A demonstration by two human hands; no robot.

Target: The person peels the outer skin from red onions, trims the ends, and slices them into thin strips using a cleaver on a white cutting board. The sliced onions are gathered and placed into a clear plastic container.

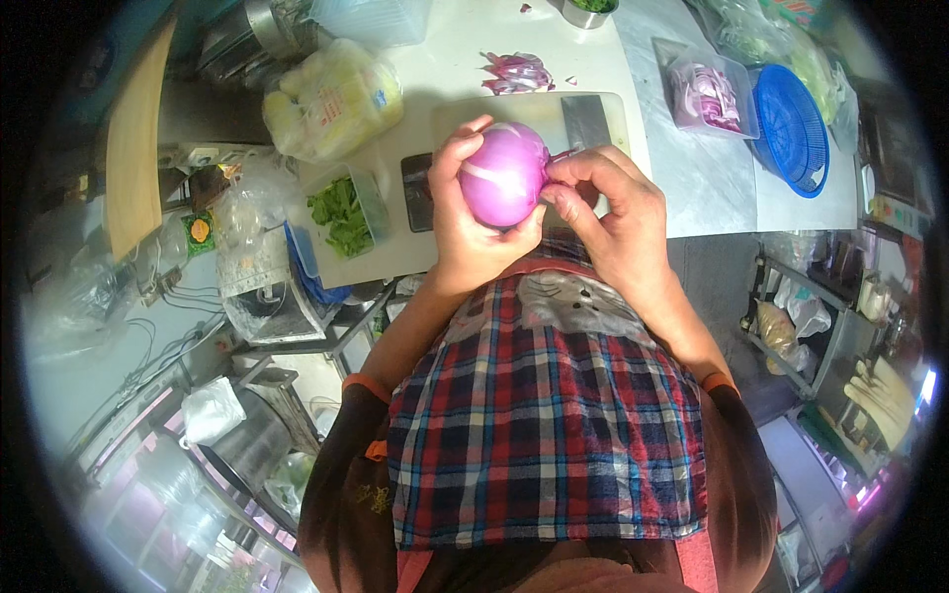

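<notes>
My left hand (472, 215) holds a shiny purple-red onion (504, 175) above the near part of a cutting board. At the onion's right end, the thumb and fingers of my right hand (612, 196) pinch a bit of dark red skin. Behind the onion lies the pale cutting board (463, 111), with the broad metal blade of a cleaver (586, 118) on its right part. Beyond the board sits a small heap of purple onion peels (517, 73). A clear plastic container (745, 122) at the right holds sliced purple onion (708, 96).
Right of the sliced onion stands a blue plastic colander (792, 133). On the left are a clear container of cut green leaves (341, 215), a bag of pale vegetables (334, 100) and a dark rectangular object (417, 194). A metal bowl (589, 18) of greens stands at the far edge.
</notes>
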